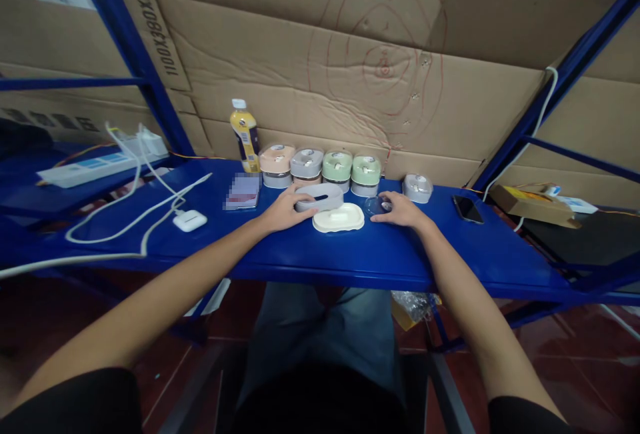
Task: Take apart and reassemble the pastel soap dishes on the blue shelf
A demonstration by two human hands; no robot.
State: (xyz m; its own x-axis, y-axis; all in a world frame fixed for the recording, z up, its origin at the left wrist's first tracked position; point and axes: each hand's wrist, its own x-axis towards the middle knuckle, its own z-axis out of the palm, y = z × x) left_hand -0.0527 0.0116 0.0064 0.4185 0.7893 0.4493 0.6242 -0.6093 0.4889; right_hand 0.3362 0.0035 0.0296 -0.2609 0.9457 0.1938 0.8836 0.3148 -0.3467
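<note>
My left hand (294, 209) grips the left end of a grey oval plastic piece (327, 201) that has a dark slot-like opening in it. Its thumb lies along the near side and the fingers along the far side. Just in front and to the right, a cream oval piece (339, 219) with a raised middle lies flat on the blue table (320, 251). My right hand (400, 209) is curled with thumb and fingers around a clear plastic piece (373, 206) on the table. Part of that clear piece is hidden by the fingers.
Behind my hands stand lidded boxes: peach (278, 159), grey (306, 163) and two green (337, 167). A small grey box (417, 187) and a phone (468, 209) sit right. Left are a yellow drink bottle (245, 137), a white earphone case (190, 220) and cables (145, 237).
</note>
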